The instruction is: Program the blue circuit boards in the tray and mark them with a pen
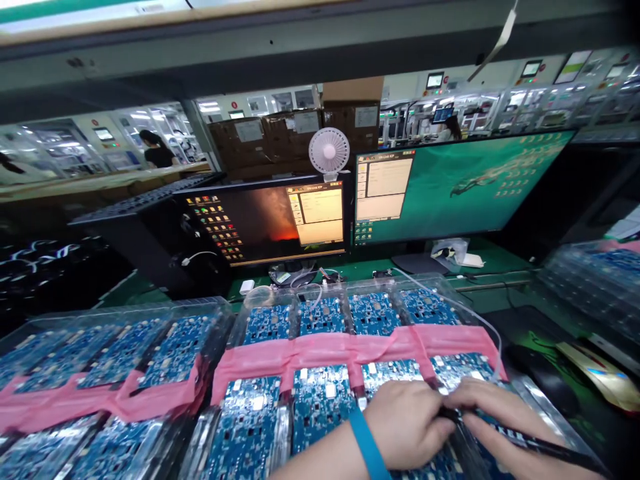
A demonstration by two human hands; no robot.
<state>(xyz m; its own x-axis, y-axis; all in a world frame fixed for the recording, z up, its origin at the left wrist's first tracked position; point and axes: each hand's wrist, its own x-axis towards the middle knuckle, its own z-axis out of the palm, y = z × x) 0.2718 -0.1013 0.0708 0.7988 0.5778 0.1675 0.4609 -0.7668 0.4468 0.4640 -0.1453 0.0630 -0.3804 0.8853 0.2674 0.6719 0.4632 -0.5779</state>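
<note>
My right hand (493, 413) is closed around a slim black pen (543, 443) with white lettering, its body pointing toward the lower right. My left hand (407, 420), with a blue band (367, 443) on the wrist, meets it and pinches the pen's dark near end. Both hands are over the right part of a clear plastic tray (231, 337) of blue circuit boards (320, 400). Pink foam strips (320, 350) lie across the boards between the rows. My forearm and hands cover some of the front boards.
A second tray of blue boards (175, 340) with pink foam sits at left. Behind stand two lit monitors (265, 227) (450, 193), a small white fan (329, 152) and a black computer case (150, 233). A black mouse (543, 377) and a gold one (597, 377) lie at right.
</note>
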